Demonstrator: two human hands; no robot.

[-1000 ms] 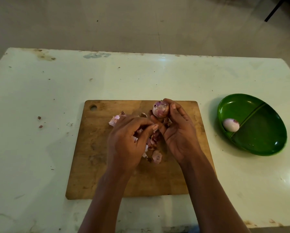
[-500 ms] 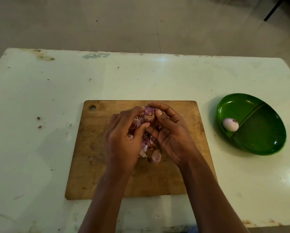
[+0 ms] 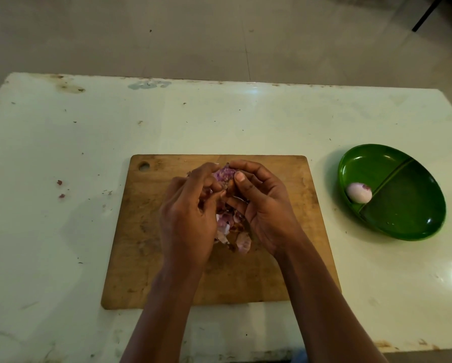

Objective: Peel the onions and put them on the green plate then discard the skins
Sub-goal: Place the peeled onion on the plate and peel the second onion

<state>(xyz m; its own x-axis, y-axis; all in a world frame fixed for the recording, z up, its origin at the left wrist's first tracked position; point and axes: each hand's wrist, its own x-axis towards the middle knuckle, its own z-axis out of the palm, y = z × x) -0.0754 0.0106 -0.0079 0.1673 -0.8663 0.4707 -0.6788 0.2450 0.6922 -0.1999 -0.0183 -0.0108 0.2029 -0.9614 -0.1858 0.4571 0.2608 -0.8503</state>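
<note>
Left hand (image 3: 188, 213) and right hand (image 3: 261, 205) both grip the part-peeled onion (image 3: 223, 175) over the board (image 3: 285, 258) near the table's (image 3: 62, 231) front edge; a hard tug could send it rolling off.

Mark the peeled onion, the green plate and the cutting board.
peeled onion (image 3: 358, 193), head view, middle of its pale surface.
green plate (image 3: 408, 205), head view, bare floor of the compartment without the onion.
cutting board (image 3: 133, 252), head view, bare wood near its left edge.
</note>
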